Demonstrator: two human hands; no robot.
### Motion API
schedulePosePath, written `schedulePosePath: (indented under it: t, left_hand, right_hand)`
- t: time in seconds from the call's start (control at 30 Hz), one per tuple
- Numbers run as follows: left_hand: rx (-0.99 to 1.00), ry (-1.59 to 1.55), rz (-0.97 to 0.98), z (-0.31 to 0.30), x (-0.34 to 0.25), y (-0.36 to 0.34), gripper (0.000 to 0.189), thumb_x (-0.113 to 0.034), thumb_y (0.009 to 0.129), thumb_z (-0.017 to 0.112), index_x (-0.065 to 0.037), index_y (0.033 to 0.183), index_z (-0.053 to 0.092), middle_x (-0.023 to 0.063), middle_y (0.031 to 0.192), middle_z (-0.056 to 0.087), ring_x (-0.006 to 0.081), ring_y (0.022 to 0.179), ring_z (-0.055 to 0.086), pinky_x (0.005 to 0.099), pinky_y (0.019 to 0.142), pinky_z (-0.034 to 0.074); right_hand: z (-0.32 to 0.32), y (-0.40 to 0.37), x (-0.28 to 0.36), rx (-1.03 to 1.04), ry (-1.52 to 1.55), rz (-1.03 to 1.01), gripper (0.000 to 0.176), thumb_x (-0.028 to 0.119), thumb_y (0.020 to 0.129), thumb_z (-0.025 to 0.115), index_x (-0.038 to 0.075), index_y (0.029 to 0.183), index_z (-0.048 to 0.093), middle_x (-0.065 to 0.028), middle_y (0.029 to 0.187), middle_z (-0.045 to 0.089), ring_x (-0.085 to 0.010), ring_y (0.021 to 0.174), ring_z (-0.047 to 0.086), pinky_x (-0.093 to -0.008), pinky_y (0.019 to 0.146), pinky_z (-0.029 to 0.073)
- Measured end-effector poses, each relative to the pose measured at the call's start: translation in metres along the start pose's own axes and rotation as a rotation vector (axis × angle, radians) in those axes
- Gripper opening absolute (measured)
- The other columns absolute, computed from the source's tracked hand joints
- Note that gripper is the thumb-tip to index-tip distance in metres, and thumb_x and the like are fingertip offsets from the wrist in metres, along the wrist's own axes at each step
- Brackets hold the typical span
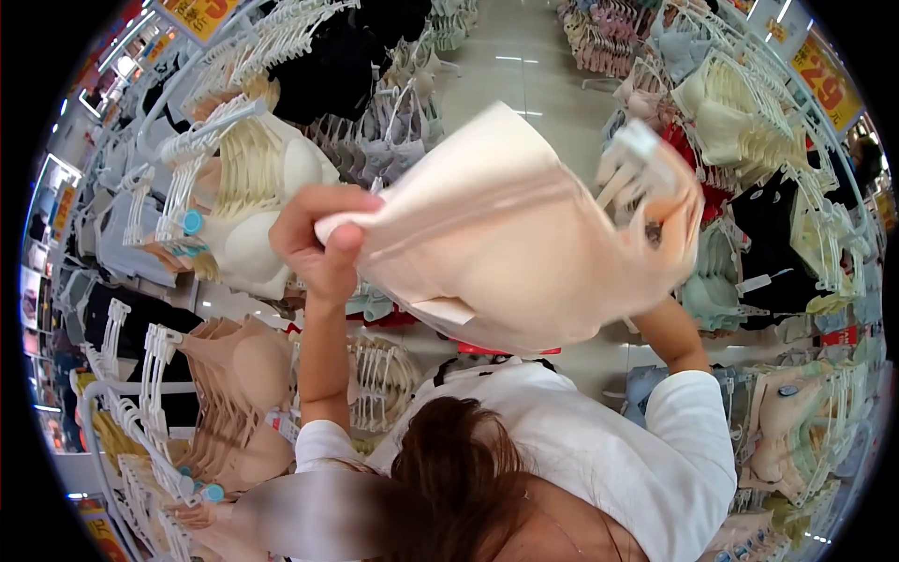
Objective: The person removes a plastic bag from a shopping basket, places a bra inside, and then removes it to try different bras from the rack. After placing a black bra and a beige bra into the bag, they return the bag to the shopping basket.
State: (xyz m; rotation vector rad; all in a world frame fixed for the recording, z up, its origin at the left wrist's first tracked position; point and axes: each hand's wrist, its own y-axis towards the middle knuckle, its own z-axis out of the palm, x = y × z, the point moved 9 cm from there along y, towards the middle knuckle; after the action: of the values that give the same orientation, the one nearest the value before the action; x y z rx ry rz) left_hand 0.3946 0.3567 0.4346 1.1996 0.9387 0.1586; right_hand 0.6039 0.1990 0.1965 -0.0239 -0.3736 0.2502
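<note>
A beige bra [506,234] is held up in front of me, spread wide across the middle of the view. At one end, my left hand [323,234] pinches its edge between thumb and fingers. My right forearm [676,339] reaches up behind the other end, where the fabric hides my right hand and its fingers. Near that end, a white hanger part [637,140] and bunched beige fabric are smeared by motion. A small white label [445,309] shows on the bra's lower part.
Racks on both sides carry many bras on white hangers, including cream bras [253,244] and tan bras [239,375] at left. Pale green bras [712,281] hang at right. A tiled aisle floor [510,70] runs ahead. Yellow price signs [829,89] stand above the racks.
</note>
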Motion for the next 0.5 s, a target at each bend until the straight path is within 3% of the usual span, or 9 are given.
schedulePosePath:
  t: [0.03, 0.07, 0.17, 0.2, 0.27, 0.3, 0.4, 0.47, 0.5]
  left_hand:
    - [0.054, -0.053, 0.004, 0.009, -0.007, 0.006, 0.034, -0.031, 0.078, 0.069, 0.001, 0.070, 0.061, 0.0049, 0.064, 0.059, 0.0083, 0.050, 0.046, 0.0216, 0.044, 0.032]
    - [0.054, -0.053, 0.006, 0.005, -0.007, 0.009, 0.034, -0.031, 0.078, 0.069, 0.001, 0.070, 0.061, 0.0049, 0.064, 0.059, 0.0083, 0.050, 0.046, 0.0216, 0.044, 0.032]
    - [0.607, 0.120, 0.105, 0.038, -0.012, 0.008, 0.023, -0.017, 0.069, 0.070, -0.004, 0.054, 0.058, 0.0017, 0.051, 0.044, 0.0147, 0.043, 0.040, 0.0263, 0.040, 0.025]
    - [0.601, 0.122, 0.101, 0.040, -0.015, 0.011, 0.023, -0.017, 0.069, 0.070, -0.004, 0.054, 0.058, 0.0017, 0.051, 0.044, 0.0147, 0.043, 0.040, 0.0263, 0.040, 0.025]
    - [0.813, 0.269, 0.046, 0.060, -0.013, 0.002, 0.018, -0.016, 0.066, 0.070, -0.006, 0.056, 0.058, 0.0004, 0.049, 0.039, 0.0166, 0.043, 0.038, 0.0283, 0.040, 0.025]
    - [0.856, 0.351, -0.024, 0.063, -0.011, -0.001, 0.017, -0.017, 0.067, 0.069, -0.006, 0.058, 0.060, 0.0017, 0.051, 0.043, 0.0205, 0.044, 0.041, 0.0313, 0.041, 0.029]
    - [0.931, 0.554, -0.085, 0.067, -0.003, -0.013, 0.018, -0.017, 0.067, 0.073, -0.003, 0.063, 0.061, 0.0040, 0.052, 0.041, 0.0176, 0.045, 0.042, 0.0307, 0.043, 0.029]
    - [0.902, 0.631, -0.070, 0.069, 0.004, -0.018, 0.020, -0.019, 0.067, 0.074, -0.003, 0.066, 0.063, 0.0044, 0.053, 0.042, 0.0176, 0.046, 0.043, 0.0309, 0.043, 0.031]
    - [0.873, 0.708, -0.051, 0.069, 0.008, -0.019, 0.022, -0.022, 0.068, 0.075, -0.003, 0.069, 0.064, 0.0048, 0.053, 0.044, 0.0175, 0.046, 0.043, 0.0310, 0.044, 0.033]
  right_hand:
    - [-0.003, -0.003, -0.001, -0.022, 0.002, 0.000, 0.038, 0.036, 0.094, 0.035, 0.004, 0.094, 0.054, -0.0005, 0.057, 0.044, -0.0050, 0.038, 0.029, -0.0194, 0.030, 0.019]
    - [-0.004, -0.008, -0.002, -0.045, 0.004, 0.001, 0.037, 0.036, 0.094, 0.035, 0.004, 0.094, 0.054, -0.0005, 0.058, 0.044, -0.0050, 0.038, 0.029, -0.0194, 0.030, 0.019]
    - [-0.001, -0.017, -0.001, -0.112, 0.003, 0.014, 0.037, 0.036, 0.094, 0.035, 0.004, 0.095, 0.054, -0.0004, 0.058, 0.045, -0.0048, 0.038, 0.029, -0.0193, 0.030, 0.019]
    - [0.012, -0.020, -0.004, -0.115, 0.003, 0.021, 0.037, 0.036, 0.094, 0.035, 0.004, 0.095, 0.054, -0.0004, 0.058, 0.045, -0.0048, 0.038, 0.029, -0.0193, 0.030, 0.019]
    - [0.030, -0.035, 0.023, -0.453, -0.249, -0.260, 0.037, 0.037, 0.091, 0.044, 0.003, 0.100, 0.055, 0.0013, 0.060, 0.047, -0.0032, 0.040, 0.030, -0.0169, 0.034, 0.021]
    - [0.037, -0.038, 0.020, -0.452, -0.248, -0.257, 0.037, 0.037, 0.091, 0.044, 0.003, 0.100, 0.055, 0.0013, 0.060, 0.047, -0.0032, 0.040, 0.030, -0.0169, 0.034, 0.021]
    - [0.079, -0.045, 0.038, -0.278, -0.353, -0.464, 0.047, 0.041, 0.082, 0.062, 0.000, 0.103, 0.055, 0.0036, 0.061, 0.045, -0.0011, 0.044, 0.032, -0.0158, 0.038, 0.021]
    - [0.124, -0.045, 0.048, -0.217, -1.089, -0.541, 0.066, 0.046, 0.068, 0.077, -0.002, 0.106, 0.054, 0.0064, 0.061, 0.043, 0.0003, 0.048, 0.033, -0.0162, 0.043, 0.020]
    - [0.113, -0.051, 0.052, -0.256, -1.132, -0.625, 0.065, 0.039, 0.066, 0.080, -0.003, 0.108, 0.055, 0.0084, 0.059, 0.040, 0.0006, 0.049, 0.032, -0.0163, 0.044, 0.020]
